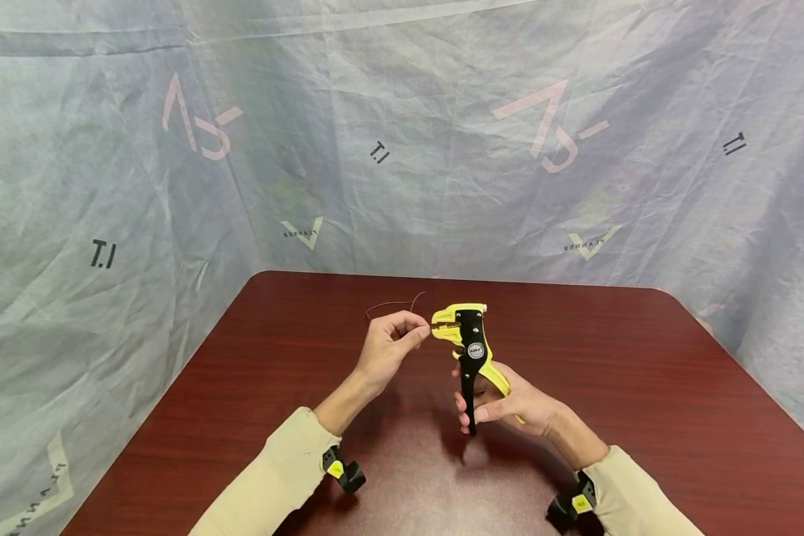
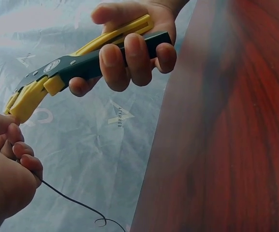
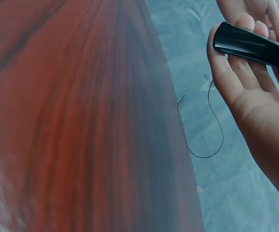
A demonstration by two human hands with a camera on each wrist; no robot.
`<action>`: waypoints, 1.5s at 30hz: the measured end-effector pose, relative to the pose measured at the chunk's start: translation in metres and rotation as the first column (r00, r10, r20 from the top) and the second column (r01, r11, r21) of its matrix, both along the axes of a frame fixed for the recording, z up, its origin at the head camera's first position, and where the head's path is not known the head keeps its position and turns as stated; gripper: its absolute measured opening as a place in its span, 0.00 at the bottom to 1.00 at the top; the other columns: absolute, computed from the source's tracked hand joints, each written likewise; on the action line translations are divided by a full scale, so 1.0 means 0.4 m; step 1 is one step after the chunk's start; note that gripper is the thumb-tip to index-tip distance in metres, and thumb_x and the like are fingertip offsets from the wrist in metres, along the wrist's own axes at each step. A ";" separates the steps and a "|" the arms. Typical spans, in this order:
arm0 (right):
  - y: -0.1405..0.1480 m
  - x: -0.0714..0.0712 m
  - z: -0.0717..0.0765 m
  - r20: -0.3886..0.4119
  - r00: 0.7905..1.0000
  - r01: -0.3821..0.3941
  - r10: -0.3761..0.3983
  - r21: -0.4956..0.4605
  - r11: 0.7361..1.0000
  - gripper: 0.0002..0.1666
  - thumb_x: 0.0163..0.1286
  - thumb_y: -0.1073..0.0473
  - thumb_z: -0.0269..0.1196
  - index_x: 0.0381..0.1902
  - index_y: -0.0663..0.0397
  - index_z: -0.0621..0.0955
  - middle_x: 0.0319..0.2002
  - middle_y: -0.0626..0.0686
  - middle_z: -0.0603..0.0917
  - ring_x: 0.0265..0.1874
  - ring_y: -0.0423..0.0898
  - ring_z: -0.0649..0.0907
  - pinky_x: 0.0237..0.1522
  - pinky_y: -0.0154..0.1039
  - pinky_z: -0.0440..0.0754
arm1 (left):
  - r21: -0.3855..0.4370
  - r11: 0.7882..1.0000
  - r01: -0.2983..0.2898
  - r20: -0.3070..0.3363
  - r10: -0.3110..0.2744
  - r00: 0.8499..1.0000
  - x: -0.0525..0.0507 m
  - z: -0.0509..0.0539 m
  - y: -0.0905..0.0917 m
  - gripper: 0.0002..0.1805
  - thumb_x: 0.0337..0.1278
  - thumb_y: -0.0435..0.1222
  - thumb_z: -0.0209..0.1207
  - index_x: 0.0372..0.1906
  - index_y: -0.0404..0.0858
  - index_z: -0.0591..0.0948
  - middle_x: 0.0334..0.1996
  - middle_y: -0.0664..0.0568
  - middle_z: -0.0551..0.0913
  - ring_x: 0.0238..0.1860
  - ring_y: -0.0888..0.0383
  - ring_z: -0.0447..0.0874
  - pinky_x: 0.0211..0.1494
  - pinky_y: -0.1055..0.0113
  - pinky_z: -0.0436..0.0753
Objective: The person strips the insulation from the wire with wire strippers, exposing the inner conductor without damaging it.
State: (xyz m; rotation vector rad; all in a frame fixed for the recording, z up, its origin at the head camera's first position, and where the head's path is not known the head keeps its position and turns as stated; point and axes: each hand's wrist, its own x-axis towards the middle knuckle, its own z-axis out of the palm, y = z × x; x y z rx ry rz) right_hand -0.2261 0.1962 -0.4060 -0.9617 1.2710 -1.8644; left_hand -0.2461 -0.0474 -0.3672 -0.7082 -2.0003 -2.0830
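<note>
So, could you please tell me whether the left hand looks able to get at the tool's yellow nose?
Likely yes: the left hand, pinching a thin wire, is right at the yellow nose, with nothing visible blocking it; the right hand holds the handles.

a dark red wood-grain table (image 1: pixel 630 357) stands before a wrinkled grey curtain (image 1: pixel 442 59) printed with pink logos (image 1: pixel 550 119) and black letters (image 1: pixel 97 254).

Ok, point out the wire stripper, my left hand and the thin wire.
Wire stripper (image 1: pixel 470 339): head view, on its black body.
Left hand (image 1: pixel 388 346): head view, on the back of it.
Thin wire (image 2: pixel 72 199): left wrist view, on its loose stretch.
</note>
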 end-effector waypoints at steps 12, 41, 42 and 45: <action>-0.001 0.005 0.003 -0.038 0.997 0.071 -0.068 0.080 0.994 0.27 0.65 0.75 0.61 0.58 0.54 0.69 0.37 0.50 0.82 0.36 0.44 0.85 0.42 0.42 0.85 | -0.024 1.000 0.011 -0.021 -0.012 1.000 0.004 0.004 -0.003 0.06 0.59 0.24 0.60 0.36 0.21 0.81 0.21 0.65 0.75 0.24 0.69 0.69 0.30 0.75 0.69; -0.030 0.038 0.002 -0.069 0.974 0.224 -0.216 0.141 0.964 0.07 0.68 0.73 0.59 0.37 0.58 0.73 0.21 0.45 0.77 0.18 0.40 0.77 0.24 0.36 0.80 | -0.071 0.997 0.018 -0.038 -0.021 0.999 0.003 0.006 -0.018 0.04 0.55 0.22 0.60 0.32 0.22 0.81 0.19 0.62 0.73 0.22 0.68 0.67 0.28 0.75 0.67; -0.032 0.041 0.004 -0.063 0.972 0.232 -0.225 0.142 0.962 0.07 0.68 0.72 0.58 0.36 0.58 0.73 0.21 0.45 0.76 0.18 0.39 0.77 0.23 0.36 0.80 | -0.069 0.997 0.016 -0.039 -0.019 0.999 0.002 0.006 -0.018 0.04 0.55 0.22 0.60 0.32 0.22 0.81 0.19 0.63 0.73 0.22 0.68 0.67 0.28 0.75 0.67; -0.040 0.048 0.011 -0.045 0.970 0.243 -0.239 0.134 0.961 0.07 0.70 0.72 0.56 0.35 0.56 0.74 0.21 0.44 0.76 0.17 0.38 0.77 0.23 0.35 0.80 | -0.062 0.998 0.010 -0.044 -0.013 0.999 0.001 0.005 -0.017 0.04 0.55 0.23 0.60 0.32 0.22 0.81 0.19 0.63 0.74 0.21 0.69 0.66 0.27 0.75 0.66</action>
